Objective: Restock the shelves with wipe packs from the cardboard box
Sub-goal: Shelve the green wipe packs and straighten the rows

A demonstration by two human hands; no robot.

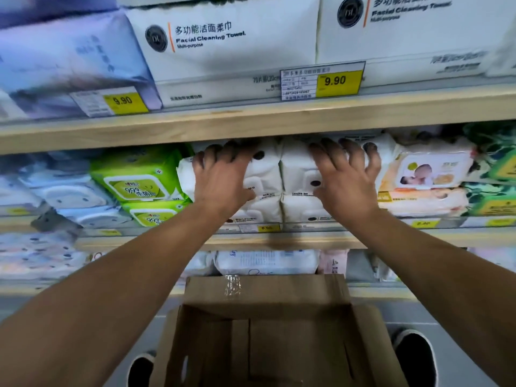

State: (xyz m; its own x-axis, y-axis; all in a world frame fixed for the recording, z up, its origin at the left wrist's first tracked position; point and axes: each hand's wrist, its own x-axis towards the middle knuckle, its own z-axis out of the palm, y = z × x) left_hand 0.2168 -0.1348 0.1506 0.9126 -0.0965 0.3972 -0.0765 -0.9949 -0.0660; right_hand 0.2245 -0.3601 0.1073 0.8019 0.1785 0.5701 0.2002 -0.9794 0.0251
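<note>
Both hands lie spread on white wipe packs on the middle shelf. The left hand [223,180] rests flat, fingers splayed and only slightly bent, on the left stack of white packs [265,185]; its fingertips reach the top edge of the upper pack, up under the wooden shelf board [251,121] at twelve o'clock. The right hand [346,177] presses the same way on the right stack of white packs [298,174], fingers wide apart, the little finger near a pack's black dot. Neither hand closes round anything; the two stacks touch each other along a vertical seam between the hands.

At nine o'clock from the left hand, just beside the white packs, sit green wipe packs [139,182], stacked two high. At three o'clock from the right hand lie orange-and-white baby wipe packs [430,174], also touching the white ones. Above, at twelve o'clock, the upper shelf carries large white facial towel packs [223,40] and a yellow price tag [335,81] reading 9.90.

At six o'clock, below the forearms, stands the open cardboard box [268,291], flaps up; no packs show inside it. A dark shoe [416,356] shows at the box's right.
</note>
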